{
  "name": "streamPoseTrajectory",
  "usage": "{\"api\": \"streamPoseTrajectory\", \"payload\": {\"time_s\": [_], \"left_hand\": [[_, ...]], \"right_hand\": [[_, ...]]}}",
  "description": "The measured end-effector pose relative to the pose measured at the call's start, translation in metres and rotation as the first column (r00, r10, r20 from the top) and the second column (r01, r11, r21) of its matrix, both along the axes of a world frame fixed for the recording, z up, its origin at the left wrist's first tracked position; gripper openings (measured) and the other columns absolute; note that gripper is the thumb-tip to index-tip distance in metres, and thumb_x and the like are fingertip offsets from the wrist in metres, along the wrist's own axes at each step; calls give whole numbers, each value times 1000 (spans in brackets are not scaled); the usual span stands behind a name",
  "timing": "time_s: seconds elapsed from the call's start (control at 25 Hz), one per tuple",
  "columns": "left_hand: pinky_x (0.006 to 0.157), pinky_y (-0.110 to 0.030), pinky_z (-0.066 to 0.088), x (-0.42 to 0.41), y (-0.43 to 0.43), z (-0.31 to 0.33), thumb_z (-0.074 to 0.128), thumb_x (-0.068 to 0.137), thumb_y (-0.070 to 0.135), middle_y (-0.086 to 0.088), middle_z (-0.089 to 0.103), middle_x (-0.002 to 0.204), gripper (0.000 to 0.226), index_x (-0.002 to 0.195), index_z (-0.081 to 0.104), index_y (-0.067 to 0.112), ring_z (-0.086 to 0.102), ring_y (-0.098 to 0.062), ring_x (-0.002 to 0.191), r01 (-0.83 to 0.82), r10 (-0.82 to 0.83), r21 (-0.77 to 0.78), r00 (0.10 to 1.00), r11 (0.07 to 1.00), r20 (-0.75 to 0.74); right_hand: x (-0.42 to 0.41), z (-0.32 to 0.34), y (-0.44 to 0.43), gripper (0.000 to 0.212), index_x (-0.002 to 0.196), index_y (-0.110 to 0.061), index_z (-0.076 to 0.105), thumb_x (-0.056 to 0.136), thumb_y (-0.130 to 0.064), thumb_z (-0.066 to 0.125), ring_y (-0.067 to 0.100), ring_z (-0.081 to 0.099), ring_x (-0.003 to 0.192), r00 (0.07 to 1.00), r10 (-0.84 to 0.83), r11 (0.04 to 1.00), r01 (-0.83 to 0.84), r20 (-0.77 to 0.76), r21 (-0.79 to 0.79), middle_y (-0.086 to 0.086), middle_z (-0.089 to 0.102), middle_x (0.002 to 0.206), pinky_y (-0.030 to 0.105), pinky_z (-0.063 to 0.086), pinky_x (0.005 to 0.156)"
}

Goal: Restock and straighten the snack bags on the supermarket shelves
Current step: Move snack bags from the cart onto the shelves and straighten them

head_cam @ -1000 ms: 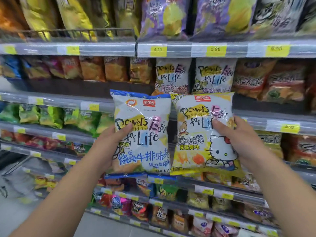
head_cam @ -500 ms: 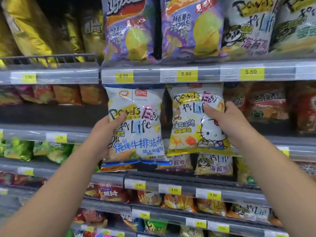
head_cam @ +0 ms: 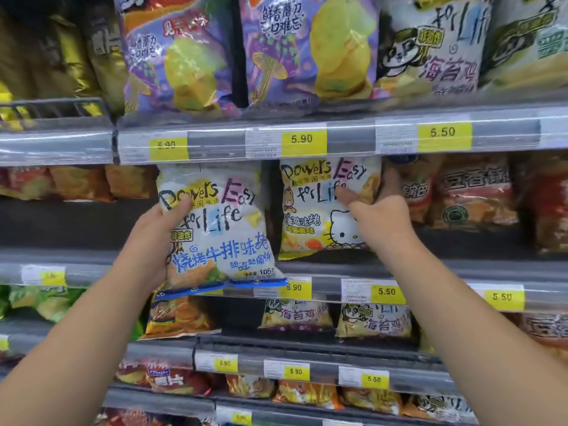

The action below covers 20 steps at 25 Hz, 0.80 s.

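Observation:
My left hand (head_cam: 150,241) grips the left edge of a white and blue snack bag (head_cam: 219,232); its bottom hangs over the front rail of the middle shelf (head_cam: 430,272). My right hand (head_cam: 378,219) holds a white and yellow cat-print snack bag (head_cam: 313,210) by its right side, thumb across the front. That bag stands upright inside the shelf bay, its top under the shelf above. The two bags sit side by side with a narrow dark gap between them.
Purple chip bags (head_cam: 301,50) and panda-print bags (head_cam: 436,47) fill the shelf above. Orange and red bags (head_cam: 473,192) stand right of my right hand, more orange bags (head_cam: 76,182) at left. Panda-print bags (head_cam: 372,321) sit one shelf lower. Yellow price tags (head_cam: 302,139) line the rails.
Both hands have carried the two bags up and forward into the middle shelf bay. The cat-print bag now stands on the shelf; the blue bag sits at its front edge.

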<state>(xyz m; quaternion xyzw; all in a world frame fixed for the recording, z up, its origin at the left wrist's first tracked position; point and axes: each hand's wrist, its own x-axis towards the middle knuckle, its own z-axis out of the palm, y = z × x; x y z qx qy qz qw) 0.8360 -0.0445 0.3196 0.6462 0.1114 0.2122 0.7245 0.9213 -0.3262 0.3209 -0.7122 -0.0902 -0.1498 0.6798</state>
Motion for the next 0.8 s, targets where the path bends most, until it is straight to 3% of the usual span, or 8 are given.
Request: {"api": "streamPoseTrajectory", "payload": {"time_s": [0.08,0.24,0.4,0.48,0.56,0.6,0.72,0.8], "left_hand": [[55,-35,57,9,0,3,60,94,39,1,76,89,15,103,66,28,74,-24,77,-13,13,2,1000,1000,-1],[51,-45,57,19,-8,6,60,94,44,-2,71,97,17,104,60,29,70,-28,77,-91,91,4,994,996,-53],[74,-60,56,23,-8,12,64,90,46,9,52,114,52,134,45,26,47,-29,110,-146,149,47,986,988,-79],[95,-48,48,25,-5,15,63,91,42,9,46,130,65,146,35,23,39,-22,123,-148,152,82,988,986,-34],[85,-29,50,29,-1,16,62,92,38,4,37,149,70,152,29,20,37,-18,132,-174,173,145,985,974,20],[85,-28,48,31,2,14,62,93,38,2,34,153,71,153,28,20,37,-20,135,-177,174,179,984,968,29],[99,-47,46,40,10,7,63,90,43,0,29,158,76,154,27,22,32,-26,141,-159,158,182,987,970,21],[109,-47,36,44,14,6,63,90,44,-4,31,158,77,153,28,18,31,-27,143,-190,180,232,982,954,62]], "right_hand": [[1,-6,1,80,148,-23,30,82,-27,75,20,51,124,1000,8,1000,-8,-5,-20,3,52,137,32,44,100],[-8,-19,0,55,136,-26,43,87,-30,69,6,59,102,998,46,995,-49,-38,-92,-12,61,114,12,43,73],[-17,-15,-4,43,126,-28,48,89,-39,65,11,57,98,996,35,985,-49,-86,-163,-20,59,103,26,40,81],[-22,-15,-4,32,119,-28,49,91,-37,62,17,55,99,997,11,982,-24,-70,-188,-19,57,99,29,36,84],[-27,-13,0,30,117,-27,47,92,-38,60,21,53,100,998,0,978,-13,-61,-209,-10,59,102,31,35,84],[-28,-13,1,31,119,-25,48,92,-37,60,21,53,99,998,-10,978,-2,-58,-211,-5,58,105,30,34,83],[-29,-13,4,40,126,-17,48,93,-36,59,23,53,97,997,-46,974,29,-68,-225,0,57,108,30,33,80],[-29,-13,4,41,127,-17,48,93,-36,58,23,53,96,997,-53,972,37,-63,-231,0,57,108,31,33,79]]}}
